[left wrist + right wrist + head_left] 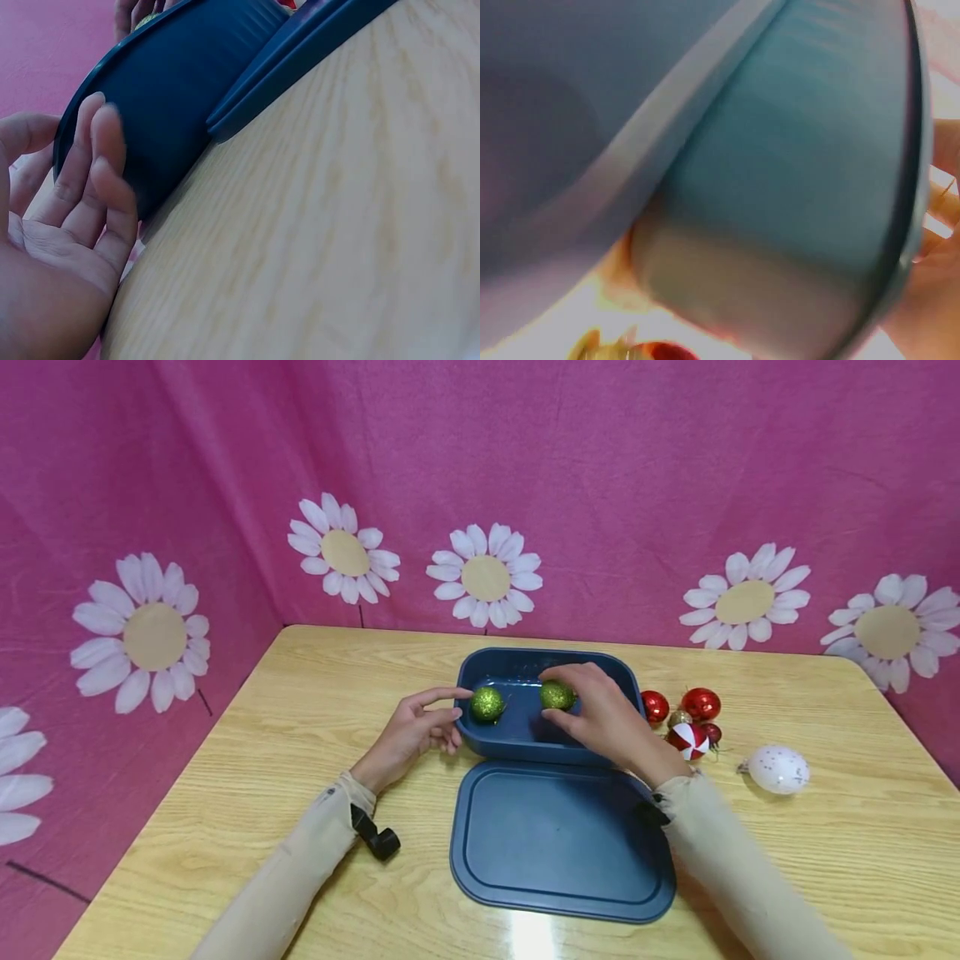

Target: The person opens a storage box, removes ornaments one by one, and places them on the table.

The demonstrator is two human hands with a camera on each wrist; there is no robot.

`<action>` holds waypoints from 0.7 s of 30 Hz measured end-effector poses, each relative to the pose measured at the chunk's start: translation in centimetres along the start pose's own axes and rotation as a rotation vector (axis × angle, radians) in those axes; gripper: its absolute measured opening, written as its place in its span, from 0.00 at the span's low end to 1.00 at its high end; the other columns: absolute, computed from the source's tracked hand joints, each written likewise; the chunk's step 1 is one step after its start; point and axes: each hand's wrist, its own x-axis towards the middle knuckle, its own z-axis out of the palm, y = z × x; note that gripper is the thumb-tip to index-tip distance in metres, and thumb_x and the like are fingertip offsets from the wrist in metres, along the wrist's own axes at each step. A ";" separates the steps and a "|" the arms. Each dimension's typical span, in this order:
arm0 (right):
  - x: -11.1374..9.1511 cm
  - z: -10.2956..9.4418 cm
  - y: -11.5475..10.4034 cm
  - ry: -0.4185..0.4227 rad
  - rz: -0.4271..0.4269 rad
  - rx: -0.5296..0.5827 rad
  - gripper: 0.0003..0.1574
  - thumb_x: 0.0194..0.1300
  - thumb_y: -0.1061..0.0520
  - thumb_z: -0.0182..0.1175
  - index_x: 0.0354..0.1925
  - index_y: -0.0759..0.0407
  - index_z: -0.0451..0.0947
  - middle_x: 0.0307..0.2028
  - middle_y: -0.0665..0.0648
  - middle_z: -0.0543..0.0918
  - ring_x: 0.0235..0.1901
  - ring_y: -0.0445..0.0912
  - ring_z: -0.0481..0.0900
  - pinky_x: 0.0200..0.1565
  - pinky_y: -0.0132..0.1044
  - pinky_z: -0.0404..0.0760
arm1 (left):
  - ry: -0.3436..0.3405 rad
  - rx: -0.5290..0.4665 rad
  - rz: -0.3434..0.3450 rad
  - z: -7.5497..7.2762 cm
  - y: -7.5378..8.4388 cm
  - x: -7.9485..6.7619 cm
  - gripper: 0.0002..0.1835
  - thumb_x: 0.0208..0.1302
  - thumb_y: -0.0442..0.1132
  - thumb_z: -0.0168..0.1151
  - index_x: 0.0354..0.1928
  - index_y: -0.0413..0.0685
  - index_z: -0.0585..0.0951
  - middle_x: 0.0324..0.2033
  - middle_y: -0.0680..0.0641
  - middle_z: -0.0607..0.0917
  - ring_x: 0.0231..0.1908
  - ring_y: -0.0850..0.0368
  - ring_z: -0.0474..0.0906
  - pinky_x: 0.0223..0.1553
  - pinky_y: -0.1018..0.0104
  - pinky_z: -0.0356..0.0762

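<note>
A dark blue rectangular box [525, 748] stands on the table, with one green glitter ornament ball [487, 703] inside at its left end. My right hand [600, 710] pinches a second green glitter ball [557, 695] between thumb and fingers, over the box's inside. At the box's left end is my left hand [408, 731], its index fingertip by the rim and the other fingers loosely bent. The left wrist view shows these left fingers [71, 180] beside the box's outer wall [165, 97], holding nothing. In the right wrist view the right hand [930, 292] is partly cut off.
The dark blue lid [562, 843] lies flat in front of the box. To the right sit red ornament balls [701, 703], a red-and-white striped ball [688, 741], a small gold ball [679, 718] and a white speckled ornament [778, 769]. A pink flowered cloth [615, 485] hangs behind the table.
</note>
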 end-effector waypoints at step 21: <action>-4.4 -7.3 3.1 0.260 0.059 -0.106 0.29 0.56 0.62 0.74 0.56 0.60 0.79 0.52 0.60 0.80 0.47 0.52 0.77 0.40 0.38 0.75 | -0.024 -0.032 -0.014 -0.1 0.0 -0.1 0.22 0.71 0.38 0.60 0.65 0.42 0.76 0.26 0.40 0.88 0.26 0.47 0.87 0.34 0.56 0.87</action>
